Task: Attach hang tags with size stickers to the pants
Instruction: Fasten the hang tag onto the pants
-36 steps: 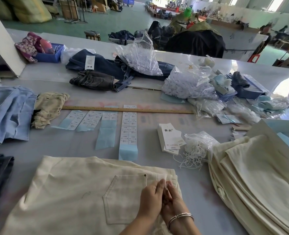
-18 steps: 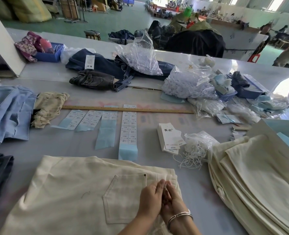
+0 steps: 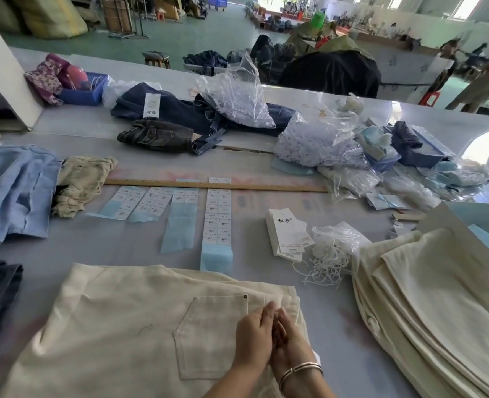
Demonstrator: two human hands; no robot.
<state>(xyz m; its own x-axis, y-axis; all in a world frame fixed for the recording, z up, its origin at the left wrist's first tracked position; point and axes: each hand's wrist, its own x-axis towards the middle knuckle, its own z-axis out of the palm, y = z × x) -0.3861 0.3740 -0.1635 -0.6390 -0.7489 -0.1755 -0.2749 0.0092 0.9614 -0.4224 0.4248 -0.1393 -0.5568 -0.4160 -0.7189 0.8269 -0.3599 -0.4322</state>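
Head camera: a worker's left hand and right hand, the right wrist ringed by silver bangles, meet fingertip to fingertip at the waistband of cream pants spread flat on a grey table, just right of the back pocket. The fingers of both hands are curled close together; whether they pinch anything cannot be told. Beyond the pants lie four strips of size stickers on blue backing, their small print too fine to read, beside a long wooden ruler. A stack of white hang tags carries two printed Chinese characters on the top card, next to a bag of white strings. To the right sits a pile of folded cream pants. A tagged pair of dark jeans lies farther back
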